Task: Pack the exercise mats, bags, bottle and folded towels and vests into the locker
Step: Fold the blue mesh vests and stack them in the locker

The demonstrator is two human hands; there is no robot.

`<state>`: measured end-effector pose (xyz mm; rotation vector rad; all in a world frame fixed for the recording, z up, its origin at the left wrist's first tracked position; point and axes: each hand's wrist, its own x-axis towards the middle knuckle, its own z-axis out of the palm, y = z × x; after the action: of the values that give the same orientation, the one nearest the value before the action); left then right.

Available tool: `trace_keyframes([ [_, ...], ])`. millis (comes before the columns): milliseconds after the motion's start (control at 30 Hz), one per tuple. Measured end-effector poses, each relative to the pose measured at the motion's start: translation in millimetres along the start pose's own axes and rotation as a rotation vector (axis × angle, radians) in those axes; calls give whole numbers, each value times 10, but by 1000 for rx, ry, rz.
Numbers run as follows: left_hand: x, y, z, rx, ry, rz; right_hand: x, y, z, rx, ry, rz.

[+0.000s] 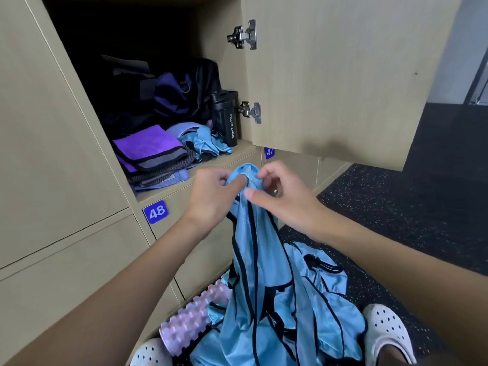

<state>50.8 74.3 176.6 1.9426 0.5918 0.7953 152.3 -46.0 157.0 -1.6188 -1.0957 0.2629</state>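
the light-blue vest [261,260] hangs at frame centre, long axis vertical, its top bunched between both hands: left hand [211,192] and right hand [277,188] each pinch it, equally near. the open locker [229,157] lies above-left, holding the sport bottle [225,118].

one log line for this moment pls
left hand + right hand: pinch blue vest top | in locker: bottle, purple towel, bag | floor: foam roller

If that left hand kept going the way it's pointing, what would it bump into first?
The left hand, gripping the blue vest, points up toward the open locker. It would likely meet the shelf's front edge first, then the crumpled blue cloth beside the black bottle; depth is unclear.
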Motion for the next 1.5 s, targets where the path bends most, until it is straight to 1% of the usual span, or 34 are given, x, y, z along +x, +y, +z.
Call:
trace_keyframes([
  [33, 1, 24, -18, -6, -10, -2, -10, 3, 15, -13, -34, -17],
  [100, -1, 61, -51, -29, -27, 6, -14, 13, 48, -41, -43, -55],
  [200, 3, 82, -133, -45, -72, 0, 30, 41, 50, -66, 33, -74],
  [267, 41, 42, -205, 3, -91, 4, 65, 46, 25, -90, 91, -42],
  [367, 64, -23, -275, 194, -102, 54, 103, 27, -2, 5, 148, 45],
  [433, 2, -17, -265, 274, -240, 76, 112, 9, -18, 26, 175, 93],
  [500, -97, 26, -208, 272, -384, 106, 115, -2, -25, 28, 215, 123],
  [533, -144, 27, -165, 278, -405, 137, 118, -3, -25, 29, 238, 130],
  [567, -189, 16, -111, 288, -389, 167, 123, -9, -22, 32, 262, 133],
  [633, -266, -2, 6, 338, -288, 198, 137, -25, -14, 54, 293, 149],
  [733, -289, -12, 128, 404, -177, 218, 138, -51, 1, 113, 281, 173],
  [800, -259, -21, 134, 371, -153, 219, 128, -55, -4, 123, 270, 176],
  [933, -242, -64, 106, 394, -142, 225, 115, -42, -30, 106, 262, 162],
  [1033, -189, -75, 85, 347, -70, 204, 113, 1, -70, 32, 237, 152],
  [1133, -114, -33, 10, 204, -11, 147, 112, 42, -125, -70, 185, 162],
  [1233, -95, 9, -45, 172, -29, 122, 117, 47, -119, -70, 144, 185],
  [1300, -105, 20, -48, 196, -71, 61, 131, 29, -97, -16, 151, 192],
  [1400, -151, 19, -16, 197, -223, -9, 160, -12, -89, 110, 174, 208],
  [1467, -167, -53, 28, 264, -275, 26, 169, -31, -98, 181, 195, 227],
  [1500, -165, -76, 50, 288, -250, 53, 173, -36, -107, 210, 203, 231],
])
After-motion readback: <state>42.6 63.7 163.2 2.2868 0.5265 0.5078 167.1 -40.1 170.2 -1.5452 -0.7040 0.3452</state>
